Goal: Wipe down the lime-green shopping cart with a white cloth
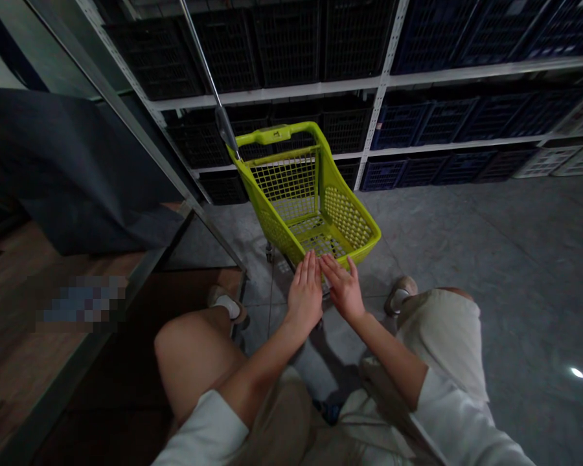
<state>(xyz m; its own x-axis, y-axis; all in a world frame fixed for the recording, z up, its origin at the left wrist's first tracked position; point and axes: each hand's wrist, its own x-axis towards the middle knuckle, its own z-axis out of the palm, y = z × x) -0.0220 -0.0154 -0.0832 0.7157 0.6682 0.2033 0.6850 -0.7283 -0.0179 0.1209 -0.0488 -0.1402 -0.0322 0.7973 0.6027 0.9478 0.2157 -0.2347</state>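
Observation:
A small yellow-green plastic shopping cart [348,213] with mesh sides stands on the floor in front of me. My left hand [306,294] reaches to the near rim of its basket, fingers stretched out and side by side. Close beside it, my right hand [344,288] lies at the same rim with its fingers extended and the thumb apart. Neither hand shows anything in its grip. Whether the palms press on the rim is hidden. Through the mesh, the basket's floor grid [320,236] is visible between its walls.
A metal pole [204,58] rises from the cart's left handle corner. White shelving [379,107] at the back holds black crates [289,48] and blue crates [432,39]. At left stands a metal-edged wooden workbench [19,336] with a dark sheet [87,175]. Grey tiled floor [505,259] extends right.

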